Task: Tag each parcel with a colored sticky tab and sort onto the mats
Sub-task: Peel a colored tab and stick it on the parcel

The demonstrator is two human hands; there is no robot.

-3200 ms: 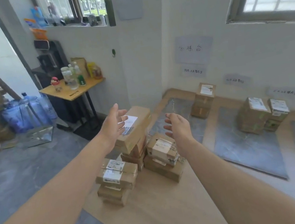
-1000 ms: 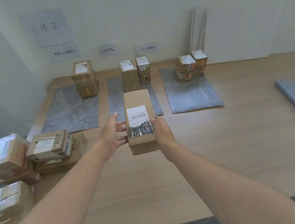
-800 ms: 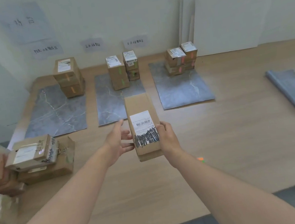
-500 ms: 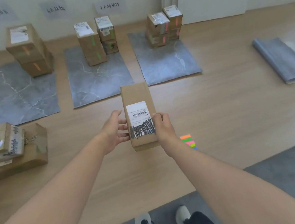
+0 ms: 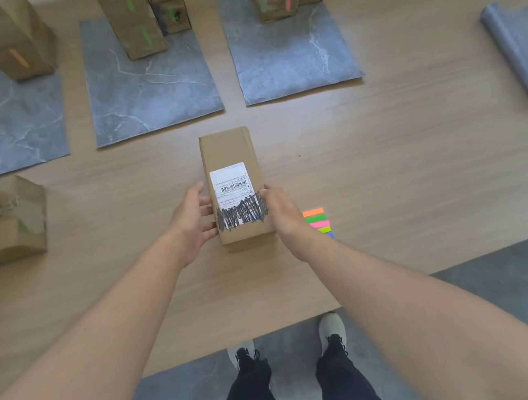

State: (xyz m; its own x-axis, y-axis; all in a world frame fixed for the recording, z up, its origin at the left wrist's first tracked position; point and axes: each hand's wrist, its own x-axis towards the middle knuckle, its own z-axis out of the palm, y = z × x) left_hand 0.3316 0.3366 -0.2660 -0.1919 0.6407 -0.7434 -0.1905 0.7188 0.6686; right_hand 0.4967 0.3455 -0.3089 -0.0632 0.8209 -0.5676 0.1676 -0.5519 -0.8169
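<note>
Your left hand and right hand grip the parcel by its long sides, length pointing away; tabs lie just beside your right hand.

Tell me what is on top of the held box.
A white label with a barcode, its lower part scribbled over in black. Nothing else shows on the box. Sides under the left hand and right hand are covered.
</note>
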